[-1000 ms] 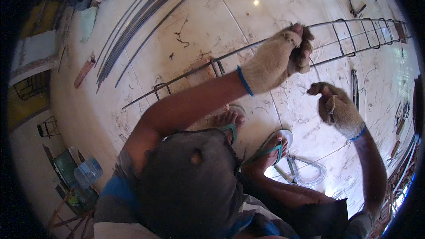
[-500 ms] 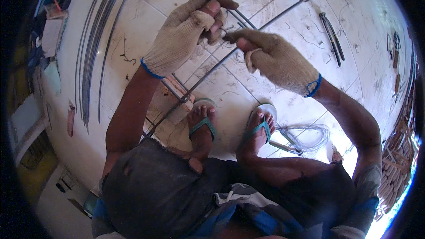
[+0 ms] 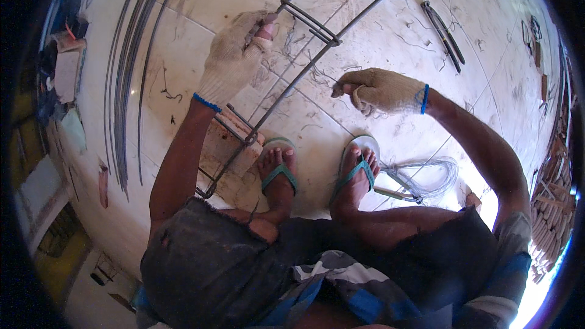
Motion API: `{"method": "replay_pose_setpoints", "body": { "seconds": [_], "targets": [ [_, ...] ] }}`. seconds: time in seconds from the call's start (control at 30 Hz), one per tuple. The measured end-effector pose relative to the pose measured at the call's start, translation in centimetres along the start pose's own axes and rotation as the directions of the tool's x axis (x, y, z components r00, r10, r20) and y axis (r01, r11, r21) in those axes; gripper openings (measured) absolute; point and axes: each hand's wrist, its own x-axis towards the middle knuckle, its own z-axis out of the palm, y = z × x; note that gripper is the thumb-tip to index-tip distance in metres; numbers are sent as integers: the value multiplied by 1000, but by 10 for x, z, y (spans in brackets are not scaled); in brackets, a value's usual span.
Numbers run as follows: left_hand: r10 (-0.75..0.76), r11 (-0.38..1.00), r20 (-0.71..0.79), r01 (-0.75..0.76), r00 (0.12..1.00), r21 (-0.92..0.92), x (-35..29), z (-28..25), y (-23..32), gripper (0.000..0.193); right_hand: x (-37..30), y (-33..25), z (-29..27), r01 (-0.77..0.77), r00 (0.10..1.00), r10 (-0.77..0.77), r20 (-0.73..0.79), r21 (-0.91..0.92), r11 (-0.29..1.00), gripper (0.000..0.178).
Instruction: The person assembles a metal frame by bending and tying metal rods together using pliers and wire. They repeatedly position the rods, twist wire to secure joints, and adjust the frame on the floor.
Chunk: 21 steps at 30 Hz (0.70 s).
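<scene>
A ladder-like frame of dark steel rods (image 3: 292, 88) with bent cross ties runs diagonally above the floor, from near my left knee to the upper right. My left hand (image 3: 236, 55), in a cream knitted glove with blue cuff, closes round its left long rod, just below a pair of ties (image 3: 311, 22). To the right of the frame, apart from it, hangs my right hand (image 3: 384, 91) in a matching, dirtier glove. Its fingers are curled and pinched together; thin wire shows near the tips, but whether they hold it I cannot tell.
Long loose rods (image 3: 131, 67) lie on the left. Long-handled pincers (image 3: 443, 36) rest at upper right. A coil of thin wire (image 3: 436, 176) lies right of my sandalled feet. A reddish block (image 3: 228, 146) sits under the frame's near end. Wire scraps litter the tiles.
My hands have parted. The right has drawn away from the frame, down and to the right; the left has shifted down and left along the rod. The double tie they covered is now visible.
</scene>
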Motion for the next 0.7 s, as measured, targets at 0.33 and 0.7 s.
{"method": "replay_pose_setpoints", "body": {
  "seconds": [0.33, 0.7],
  "targets": [
    [-300, 954, 375, 286, 877, 95, 4, 53, -8, 29, 4, 24, -24, -170, 979, 133, -156, -250, 953, 37],
    [-360, 780, 298, 460, 884, -425, 20, 88, -8, 24, 35, 21, -6, -35, 890, -42, -454, -160, 986, 39]
  ]
}}
